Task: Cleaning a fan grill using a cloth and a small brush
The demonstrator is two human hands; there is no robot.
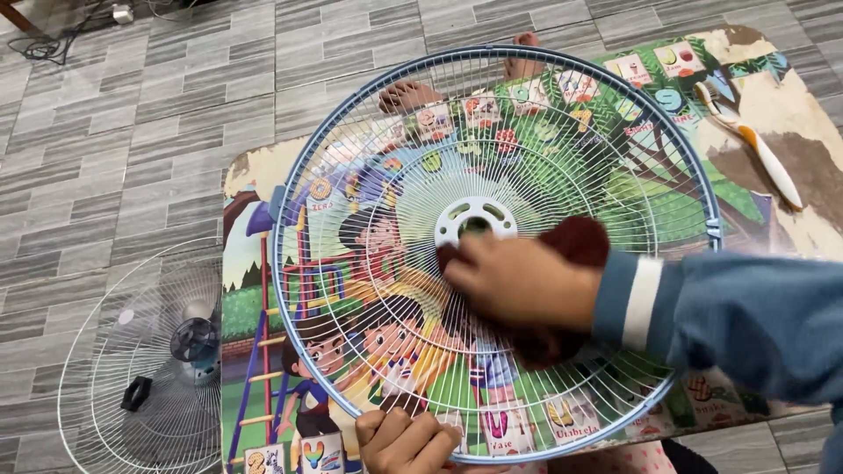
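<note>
A round white wire fan guard with a blue rim lies flat over a colourful cartoon table top. My right hand, in a blue sleeve, presses a dark red cloth onto the wires just beside the guard's round white hub. My left hand grips the near rim of the guard at the bottom edge of the view.
A second white wire fan guard with a dark centre lies on the grey tiled floor at the left. A white and orange brush rests on the table's far right. Bare toes show beyond the guard's far rim. Cables lie at top left.
</note>
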